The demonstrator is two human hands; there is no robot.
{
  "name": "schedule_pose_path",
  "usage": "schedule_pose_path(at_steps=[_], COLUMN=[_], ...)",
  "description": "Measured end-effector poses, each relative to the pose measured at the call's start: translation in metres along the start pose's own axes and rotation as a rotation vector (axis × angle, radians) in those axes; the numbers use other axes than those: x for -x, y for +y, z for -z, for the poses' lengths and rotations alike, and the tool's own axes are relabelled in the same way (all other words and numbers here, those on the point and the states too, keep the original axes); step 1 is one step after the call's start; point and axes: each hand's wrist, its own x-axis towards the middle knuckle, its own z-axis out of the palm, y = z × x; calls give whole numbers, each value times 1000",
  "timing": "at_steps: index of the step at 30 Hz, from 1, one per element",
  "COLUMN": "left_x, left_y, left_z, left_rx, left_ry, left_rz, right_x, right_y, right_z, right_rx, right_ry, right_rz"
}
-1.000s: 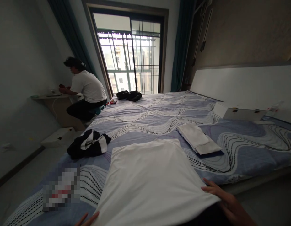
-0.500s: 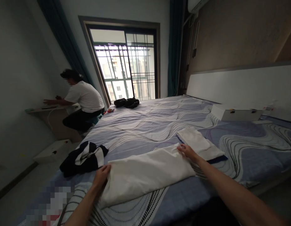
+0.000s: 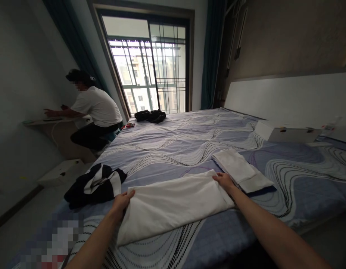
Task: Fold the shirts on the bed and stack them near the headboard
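Observation:
A folded white cloth garment (image 3: pixel 173 209) lies as a long strip across the near part of the bed. My left hand (image 3: pixel 122 201) pinches its far left corner, thumb on top. At the far right corner, my right hand (image 3: pixel 224 182) grips the fabric between thumb and fingers. Just beyond my right hand rests a folded stack of white and dark blue cloth (image 3: pixel 245 172). To the left of my left hand is a crumpled black and white garment (image 3: pixel 96 185).
The bed (image 3: pixel 173 149) has a blue-grey patterned sheet. A white box (image 3: pixel 287 132) stands by the headboard, and a dark bundle (image 3: pixel 150 116) lies at the far edge. A person in a white shirt (image 3: pixel 98 106) sits at a small wall desk (image 3: pixel 41 125); another white box (image 3: pixel 62 172) is on the floor.
The view has tipped down slightly and shifted. Both hands stay at the garment's far corners, with the left corner lifted or pulled a little. The garment keeps nearly the same place.

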Motion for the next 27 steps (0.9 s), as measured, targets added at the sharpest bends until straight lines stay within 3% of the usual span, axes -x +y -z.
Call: schedule_pose_path(at_steps=[2, 3, 5, 7, 8, 10, 13, 16, 20, 27], left_x=[10, 20, 47, 78, 93, 113, 115, 92, 54, 16], left_y=[13, 18, 25, 25, 23, 16, 8, 8, 5, -17], left_z=[-5, -13, -39, -76, -95, -125, -139, -118, -77, -27], left_rx=[-59, -117, -294, -537, -632, -799, -940, -997, -1065, -1040], left_ry=[75, 114, 161, 34, -61, -206, -258, -196, -102, -119], left_rz=[-16, -88, -388, -784, -885, -926, -849, -779, -627, -487], right_x=[5, 11, 32, 63, 79, 107, 120, 101, 64, 29], right_y=[-16, -25, -44, -56, -58, -57, -47, -41, -33, 7], right_z=[-3, -10, -35, -76, -99, -141, -170, -155, -105, -34], right_rx=[61, 95, 232, 479, 592, 728, 792, 852, 936, 969], right_ry=[69, 118, 207, 205, 103, -129, -226, -197, -87, 40], right_rz=[-10, 6, 148, 429, 548, 664, 609, 532, 410, 200])
